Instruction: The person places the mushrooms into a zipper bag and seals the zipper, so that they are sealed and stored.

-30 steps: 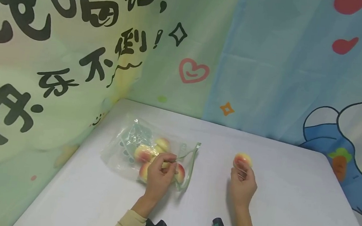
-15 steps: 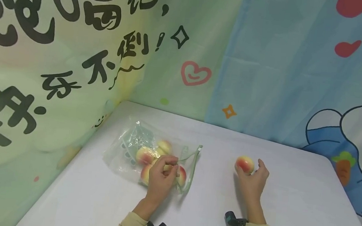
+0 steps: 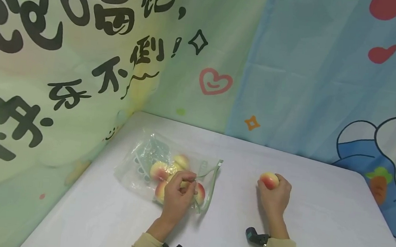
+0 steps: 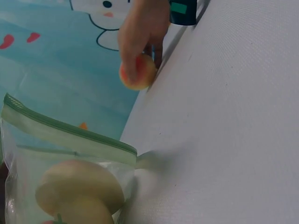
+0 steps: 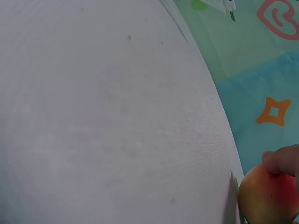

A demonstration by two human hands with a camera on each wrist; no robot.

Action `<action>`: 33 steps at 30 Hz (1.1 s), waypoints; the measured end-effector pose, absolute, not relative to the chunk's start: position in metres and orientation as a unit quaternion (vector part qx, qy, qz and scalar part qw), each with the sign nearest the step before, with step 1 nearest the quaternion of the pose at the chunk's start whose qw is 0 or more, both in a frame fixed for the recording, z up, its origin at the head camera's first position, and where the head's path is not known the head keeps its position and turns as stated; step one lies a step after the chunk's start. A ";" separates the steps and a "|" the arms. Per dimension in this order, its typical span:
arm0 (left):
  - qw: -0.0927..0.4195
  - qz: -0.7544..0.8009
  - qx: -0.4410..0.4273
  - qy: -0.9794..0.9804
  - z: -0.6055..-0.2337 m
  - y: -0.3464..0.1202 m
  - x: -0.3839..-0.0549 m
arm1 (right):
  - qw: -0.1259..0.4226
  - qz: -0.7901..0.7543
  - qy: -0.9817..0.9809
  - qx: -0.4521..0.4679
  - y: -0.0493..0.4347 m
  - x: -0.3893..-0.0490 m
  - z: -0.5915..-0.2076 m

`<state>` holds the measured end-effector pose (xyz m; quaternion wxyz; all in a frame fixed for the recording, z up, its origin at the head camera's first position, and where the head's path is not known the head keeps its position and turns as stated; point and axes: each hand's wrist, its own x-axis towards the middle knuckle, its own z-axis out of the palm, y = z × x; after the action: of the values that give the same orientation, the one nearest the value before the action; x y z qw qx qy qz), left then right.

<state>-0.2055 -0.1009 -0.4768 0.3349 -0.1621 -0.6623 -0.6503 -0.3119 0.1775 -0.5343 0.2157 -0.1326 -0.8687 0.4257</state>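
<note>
In the head view, my left hand (image 3: pixel 177 203) pinches the edge of a clear zip bag (image 3: pixel 126 174) near its green-edged opening. Inside the bag lie several yellow-red peaches (image 3: pixel 159 170), partly covered by that hand. To the right, my right hand (image 3: pixel 276 198) grips a single peach (image 3: pixel 269 180) low at the white table, thumb on one side and fingers round the other. The left wrist view shows the same peach (image 4: pixel 140 79) under the right hand's fingers, with the bag's green zip strip (image 4: pixel 70 127) nearer. In the right wrist view, the thumb presses the peach (image 5: pixel 266 196).
A white table (image 3: pixel 223 237) bears the bag and the peach. Printed cloths (image 3: pixel 295 77) hang along its left and back edges. Dark wrist cameras (image 3: pixel 256 237) sit on both wrists, at the cuffs of beige sleeves.
The right hand brought its peach down and right; its fingers spread off the peach, then closed round it again. The left hand kept its hold on the bag. The view shifted slightly.
</note>
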 end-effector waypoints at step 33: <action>0.340 -0.645 -0.153 -0.668 -0.481 -0.100 -0.208 | 0.185 0.521 -0.833 -0.010 0.085 -0.241 -0.530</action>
<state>-0.2082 -0.1004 -0.4814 0.3396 -0.1533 -0.6676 -0.6446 -0.2411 0.0851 -0.5298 0.1851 -0.0100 -0.8332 0.5209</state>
